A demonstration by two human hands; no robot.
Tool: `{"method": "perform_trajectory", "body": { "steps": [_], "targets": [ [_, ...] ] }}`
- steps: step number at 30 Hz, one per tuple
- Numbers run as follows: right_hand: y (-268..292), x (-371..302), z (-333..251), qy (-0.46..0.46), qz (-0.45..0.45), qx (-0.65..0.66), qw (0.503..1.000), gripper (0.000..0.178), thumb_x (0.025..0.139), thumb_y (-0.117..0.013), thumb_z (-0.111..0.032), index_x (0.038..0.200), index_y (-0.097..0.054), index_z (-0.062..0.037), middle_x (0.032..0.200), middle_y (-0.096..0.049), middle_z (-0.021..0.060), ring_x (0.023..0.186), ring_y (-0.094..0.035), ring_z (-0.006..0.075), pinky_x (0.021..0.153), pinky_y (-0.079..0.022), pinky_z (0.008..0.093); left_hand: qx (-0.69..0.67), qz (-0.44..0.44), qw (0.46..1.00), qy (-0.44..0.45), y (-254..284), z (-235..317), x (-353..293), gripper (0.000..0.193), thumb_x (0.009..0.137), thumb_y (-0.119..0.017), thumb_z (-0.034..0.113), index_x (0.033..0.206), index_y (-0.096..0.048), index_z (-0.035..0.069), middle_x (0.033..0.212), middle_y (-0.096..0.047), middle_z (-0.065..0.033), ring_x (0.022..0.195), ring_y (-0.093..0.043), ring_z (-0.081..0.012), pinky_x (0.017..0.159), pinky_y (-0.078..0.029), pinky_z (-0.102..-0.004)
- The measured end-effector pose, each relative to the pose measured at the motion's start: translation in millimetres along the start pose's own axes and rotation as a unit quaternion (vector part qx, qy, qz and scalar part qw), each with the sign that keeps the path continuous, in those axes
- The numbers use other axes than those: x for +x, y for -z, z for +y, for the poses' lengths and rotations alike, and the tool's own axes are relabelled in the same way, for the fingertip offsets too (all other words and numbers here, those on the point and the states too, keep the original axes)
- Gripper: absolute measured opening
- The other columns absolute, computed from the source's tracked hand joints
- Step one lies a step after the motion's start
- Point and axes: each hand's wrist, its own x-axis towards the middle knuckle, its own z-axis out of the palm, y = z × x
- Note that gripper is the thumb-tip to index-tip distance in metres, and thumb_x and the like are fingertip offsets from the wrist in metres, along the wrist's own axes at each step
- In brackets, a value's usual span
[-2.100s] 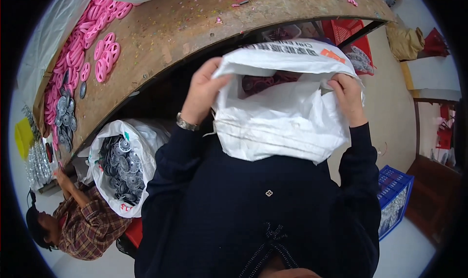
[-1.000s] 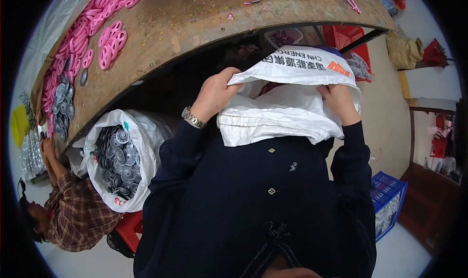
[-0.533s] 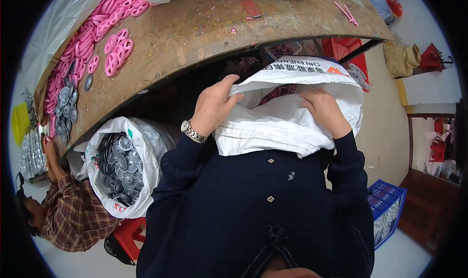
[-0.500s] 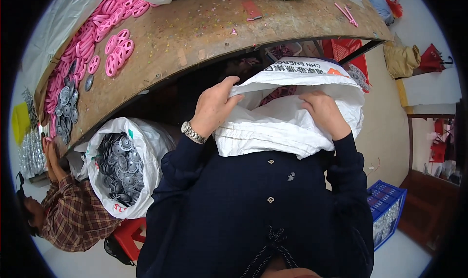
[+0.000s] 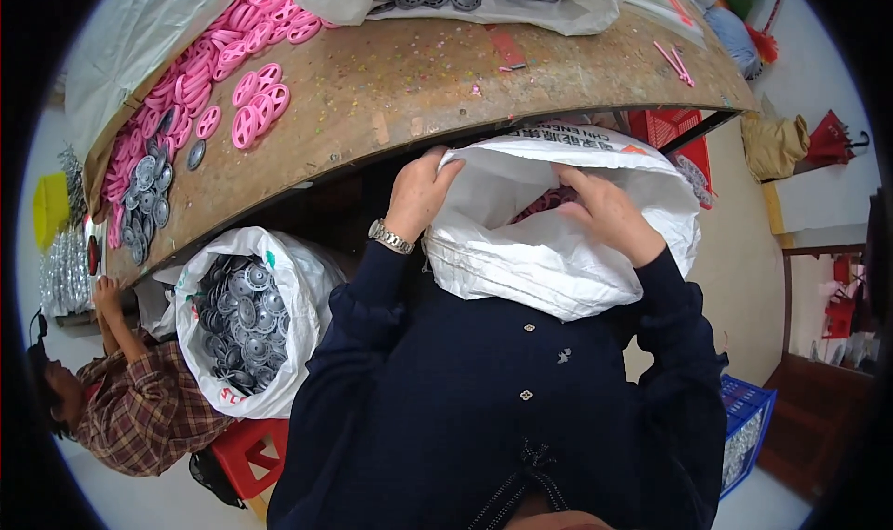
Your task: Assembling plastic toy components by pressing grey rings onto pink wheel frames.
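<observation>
A white woven sack (image 5: 526, 274) stands in front of me with its mouth spread wide. My left hand (image 5: 419, 195) pinches the left end of its rim between thumb and fingers. Inside the opening is my right hand (image 5: 609, 216), with thumb and fingers apart and nothing visible between them. Dark reddish pieces (image 5: 549, 202) show down in the sack, their shape partly hidden by its folds. To the left, another white sack (image 5: 302, 330) is filled with grey wheel-shaped discs (image 5: 244, 321).
Pink spoked rings (image 5: 260, 112) and more grey discs (image 5: 144, 200) lie on the brown worktable (image 5: 372, 84), whose curved edge runs before me. A person in a plaid shirt (image 5: 153, 409) works at left beside a red stool (image 5: 251, 456). A blue crate (image 5: 744, 428) sits at right.
My right hand has let go of the sack's near edge and moved into the opening, its fingers spreading. My left hand keeps hold of the rim. The view has tilted slightly, showing more grey discs at the table's far side.
</observation>
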Motion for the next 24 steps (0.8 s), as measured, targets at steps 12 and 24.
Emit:
{"method": "perform_trajectory", "body": {
  "steps": [12,24],
  "targets": [
    [-83,114,121,-0.14,-0.019,-0.131,0.981,0.034,0.095,-0.052,-0.019,0.124,-0.061,-0.0027,0.134,-0.057,0.0205,0.124,-0.053,0.0347,0.106,-0.04,0.0422,-0.041,0.05,0.992,0.105,-40,-76,34,0.044,0.095,-0.06,0.033,0.127,-0.059,0.003,0.128,-0.063,-0.0195,0.123,-0.056,-0.0353,0.099,-0.045,-0.0385],
    [-93,142,99,0.036,0.152,-0.061,0.986,0.043,0.094,-0.059,-0.032,0.126,-0.061,-0.0039,0.122,-0.065,0.0196,0.114,-0.06,0.0369,0.099,-0.047,0.0415,-0.297,0.05,0.941,0.154,-22,-73,20,0.043,0.094,-0.066,0.024,0.129,-0.058,0.0,0.125,-0.062,-0.0046,0.116,-0.053,-0.015,0.101,-0.04,-0.029]
  ]
}}
